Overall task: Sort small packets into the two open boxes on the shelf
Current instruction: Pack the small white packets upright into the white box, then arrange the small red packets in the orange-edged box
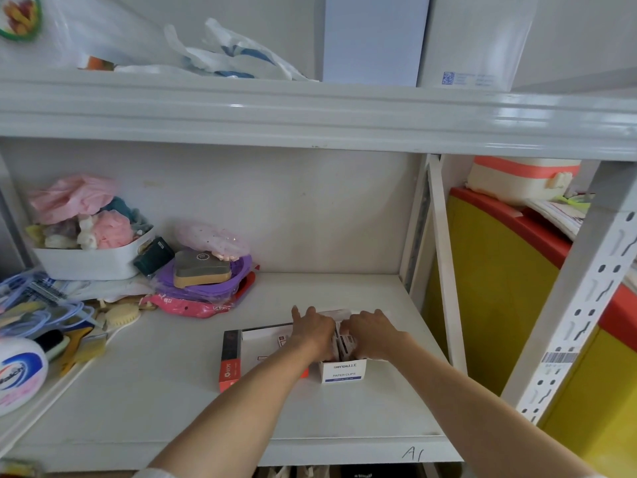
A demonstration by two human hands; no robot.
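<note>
I see the white shelf [144, 384] filling most of the view, its left end crowded with a white basket [93, 260] of pink and pastel odds and ends, well apart from the work. Near the shelf's front middle stand the two open boxes, touching side by side: the red-and-black box [230, 360] on the left, with mostly bare white floor showing inside, and the white box [343, 372] marked "paper clips" on the right. My left hand [312, 331] lies palm down across the seam between them, fingers stretched toward the back wall. My right hand [374, 334] curls down into the white box. The small packets [346, 343] sit upright between both hands; whether either hand is actually gripping one, I cannot tell.
</note>
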